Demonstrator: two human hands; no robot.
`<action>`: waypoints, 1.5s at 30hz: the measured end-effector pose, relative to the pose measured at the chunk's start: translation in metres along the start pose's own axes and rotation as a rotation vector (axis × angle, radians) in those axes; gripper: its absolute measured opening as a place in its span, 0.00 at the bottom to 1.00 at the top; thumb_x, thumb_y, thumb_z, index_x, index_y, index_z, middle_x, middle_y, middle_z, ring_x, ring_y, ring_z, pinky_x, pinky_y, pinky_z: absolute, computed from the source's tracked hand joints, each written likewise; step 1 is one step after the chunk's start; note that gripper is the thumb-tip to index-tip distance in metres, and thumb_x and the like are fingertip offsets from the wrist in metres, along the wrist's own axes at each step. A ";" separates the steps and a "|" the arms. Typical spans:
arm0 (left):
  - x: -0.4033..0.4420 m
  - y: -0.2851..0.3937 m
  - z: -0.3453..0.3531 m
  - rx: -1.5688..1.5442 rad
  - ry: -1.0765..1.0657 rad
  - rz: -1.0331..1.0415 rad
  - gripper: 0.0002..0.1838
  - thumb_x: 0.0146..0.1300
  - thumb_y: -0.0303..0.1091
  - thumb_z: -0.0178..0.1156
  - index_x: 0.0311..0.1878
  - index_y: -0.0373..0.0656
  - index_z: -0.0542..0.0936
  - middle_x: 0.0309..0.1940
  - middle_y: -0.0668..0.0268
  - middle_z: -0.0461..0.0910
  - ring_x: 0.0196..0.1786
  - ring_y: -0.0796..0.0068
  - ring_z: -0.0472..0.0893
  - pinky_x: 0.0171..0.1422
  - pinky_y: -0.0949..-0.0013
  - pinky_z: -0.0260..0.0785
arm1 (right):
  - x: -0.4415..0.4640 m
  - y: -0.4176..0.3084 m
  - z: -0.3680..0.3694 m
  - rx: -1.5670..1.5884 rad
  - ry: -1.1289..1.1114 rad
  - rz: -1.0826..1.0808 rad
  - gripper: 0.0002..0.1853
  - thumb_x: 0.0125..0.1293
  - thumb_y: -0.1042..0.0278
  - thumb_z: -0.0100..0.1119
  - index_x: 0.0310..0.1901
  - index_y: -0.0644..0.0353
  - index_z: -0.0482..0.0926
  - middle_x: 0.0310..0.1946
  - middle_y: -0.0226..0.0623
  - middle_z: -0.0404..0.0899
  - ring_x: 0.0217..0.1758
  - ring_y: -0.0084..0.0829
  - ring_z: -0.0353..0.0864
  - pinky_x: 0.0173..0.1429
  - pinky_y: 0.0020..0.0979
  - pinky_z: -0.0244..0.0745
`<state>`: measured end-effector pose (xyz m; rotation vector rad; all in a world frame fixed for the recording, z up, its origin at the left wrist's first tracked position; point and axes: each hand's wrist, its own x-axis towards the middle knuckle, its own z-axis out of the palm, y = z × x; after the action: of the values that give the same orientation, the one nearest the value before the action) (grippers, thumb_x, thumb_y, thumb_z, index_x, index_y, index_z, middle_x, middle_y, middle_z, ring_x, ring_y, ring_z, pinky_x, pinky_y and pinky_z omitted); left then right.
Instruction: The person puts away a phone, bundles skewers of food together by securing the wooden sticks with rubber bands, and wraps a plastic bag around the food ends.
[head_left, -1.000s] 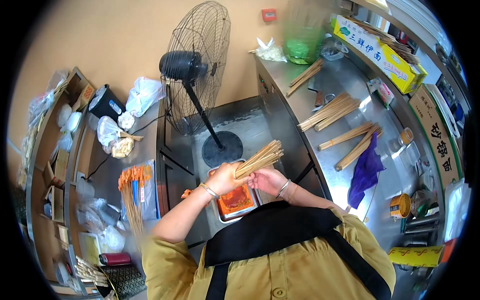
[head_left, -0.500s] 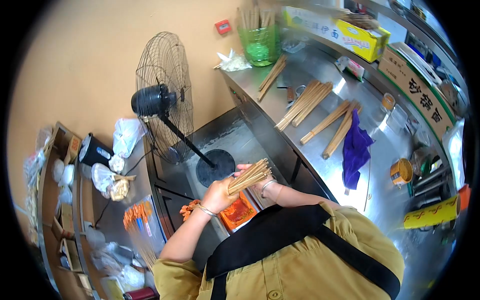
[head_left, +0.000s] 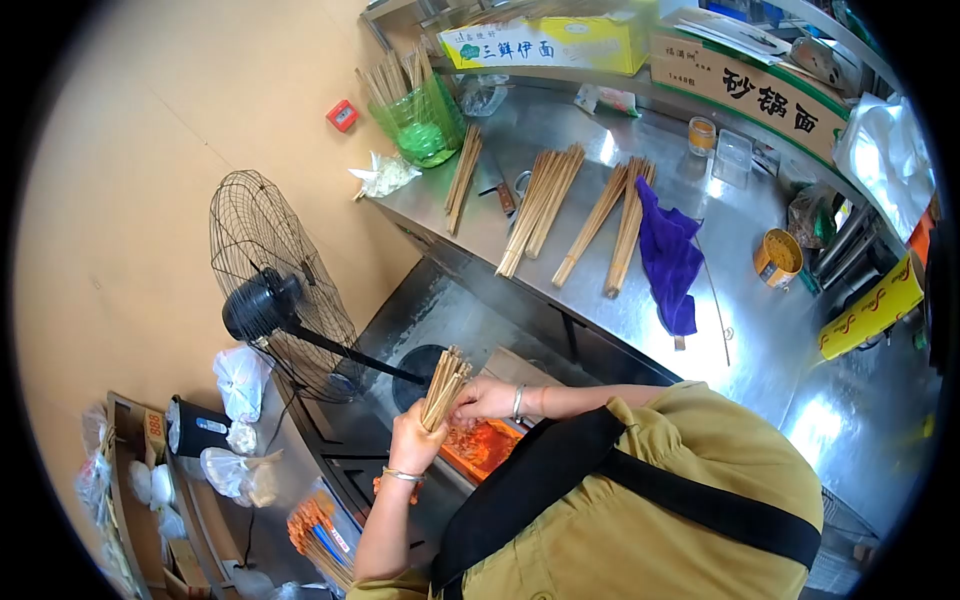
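Note:
A bundle of thin wooden skewers (head_left: 446, 388) stands nearly upright in my left hand (head_left: 412, 441), whose fingers are wrapped round its lower part. My right hand (head_left: 484, 399) is close against the bundle's right side with its fingers bent together. What those fingertips pinch, if anything, I cannot make out. Under both hands is an orange tray (head_left: 463, 466) with red, saucy food, partly covered by my hands and clothing. Some orange-red pieces (head_left: 382, 488) show just left of it, beside my left wrist.
Several skewer bundles (head_left: 540, 212) lie on the steel counter (head_left: 640, 135) by a purple cloth (head_left: 665, 262). A standing fan (head_left: 265, 305) is ahead on the left. Loaded skewers (head_left: 318, 532) lie on the left counter. An open tub (head_left: 778, 257) stands at the right.
My view has turned to the right. The skewer bundle has gone from slanted to nearly upright in my left hand. My right hand has come out from behind it to its right side.

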<state>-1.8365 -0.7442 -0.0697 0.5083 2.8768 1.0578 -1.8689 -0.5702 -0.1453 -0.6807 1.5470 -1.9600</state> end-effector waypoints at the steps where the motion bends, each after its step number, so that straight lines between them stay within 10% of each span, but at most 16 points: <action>1: 0.000 0.001 -0.002 -0.026 0.023 -0.017 0.08 0.50 0.28 0.61 0.33 0.37 0.75 0.25 0.50 0.78 0.32 0.51 0.80 0.34 0.64 0.72 | 0.000 -0.004 0.001 0.003 0.000 -0.005 0.07 0.60 0.76 0.54 0.38 0.63 0.81 0.29 0.32 0.81 0.33 0.21 0.79 0.40 0.23 0.75; 12: 0.007 0.002 -0.005 0.051 0.041 -0.068 0.09 0.52 0.29 0.60 0.31 0.33 0.75 0.20 0.51 0.76 0.25 0.63 0.80 0.31 0.65 0.70 | -0.009 -0.040 -0.004 0.596 -0.047 -0.031 0.09 0.58 0.71 0.49 0.25 0.64 0.77 0.26 0.36 0.79 0.33 0.25 0.76 0.41 0.23 0.66; 21: 0.015 -0.010 0.006 0.052 -0.064 0.088 0.11 0.48 0.30 0.63 0.34 0.38 0.73 0.26 0.45 0.76 0.34 0.42 0.76 0.34 0.55 0.70 | -0.012 -0.022 0.012 -0.122 -0.024 -0.008 0.10 0.56 0.72 0.51 0.35 0.56 0.82 0.25 0.35 0.82 0.29 0.27 0.81 0.41 0.25 0.72; 22: 0.016 -0.011 0.005 0.072 -0.048 0.067 0.11 0.48 0.31 0.62 0.33 0.38 0.73 0.25 0.45 0.76 0.34 0.43 0.76 0.34 0.54 0.70 | -0.015 -0.020 0.005 -0.548 0.061 -0.335 0.09 0.55 0.71 0.52 0.34 0.51 0.83 0.26 0.37 0.82 0.31 0.31 0.82 0.41 0.29 0.74; 24: 0.019 -0.009 -0.001 0.113 -0.011 0.028 0.10 0.49 0.31 0.61 0.32 0.37 0.73 0.24 0.45 0.75 0.34 0.43 0.76 0.34 0.54 0.69 | -0.014 -0.012 -0.007 -0.804 0.166 -0.312 0.09 0.55 0.70 0.53 0.33 0.50 0.83 0.24 0.38 0.80 0.26 0.32 0.80 0.35 0.30 0.73; 25: 0.020 -0.004 -0.004 0.133 0.010 0.015 0.10 0.49 0.31 0.60 0.32 0.38 0.73 0.24 0.45 0.75 0.33 0.44 0.76 0.34 0.54 0.69 | -0.015 -0.023 -0.010 -0.382 0.070 0.222 0.09 0.60 0.70 0.52 0.37 0.53 0.83 0.21 0.35 0.79 0.20 0.26 0.77 0.33 0.24 0.72; 31: 0.018 0.007 0.003 0.238 -0.073 0.005 0.13 0.52 0.36 0.63 0.36 0.38 0.74 0.26 0.48 0.77 0.34 0.47 0.77 0.35 0.58 0.70 | -0.022 -0.001 -0.016 -0.223 -0.430 0.320 0.20 0.62 0.66 0.56 0.55 0.64 0.72 0.18 0.32 0.79 0.19 0.18 0.75 0.31 0.23 0.71; 36: 0.025 -0.007 -0.003 0.223 -0.026 -0.173 0.15 0.55 0.41 0.62 0.37 0.41 0.75 0.26 0.50 0.77 0.34 0.48 0.77 0.36 0.56 0.69 | -0.065 -0.053 -0.045 -1.000 0.017 -0.142 0.26 0.58 0.58 0.61 0.56 0.60 0.71 0.24 0.32 0.81 0.26 0.32 0.80 0.33 0.31 0.73; 41: 0.021 -0.011 0.009 0.398 -0.164 -0.206 0.14 0.56 0.43 0.59 0.35 0.42 0.75 0.30 0.50 0.79 0.38 0.48 0.78 0.42 0.52 0.70 | -0.050 -0.153 -0.016 -1.662 0.175 -0.595 0.30 0.53 0.65 0.61 0.59 0.61 0.67 0.48 0.36 0.77 0.54 0.38 0.74 0.55 0.38 0.67; 45: 0.021 0.009 0.012 0.468 -0.125 -0.114 0.14 0.51 0.38 0.61 0.38 0.42 0.74 0.29 0.50 0.79 0.36 0.49 0.79 0.40 0.53 0.72 | -0.007 -0.098 -0.014 -1.956 0.063 -0.788 0.21 0.59 0.63 0.51 0.54 0.61 0.72 0.40 0.39 0.79 0.45 0.34 0.79 0.52 0.35 0.71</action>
<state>-1.8519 -0.7236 -0.0713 0.3982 2.9875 0.3171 -1.8842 -0.5373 -0.0528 -2.0559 3.1898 0.0352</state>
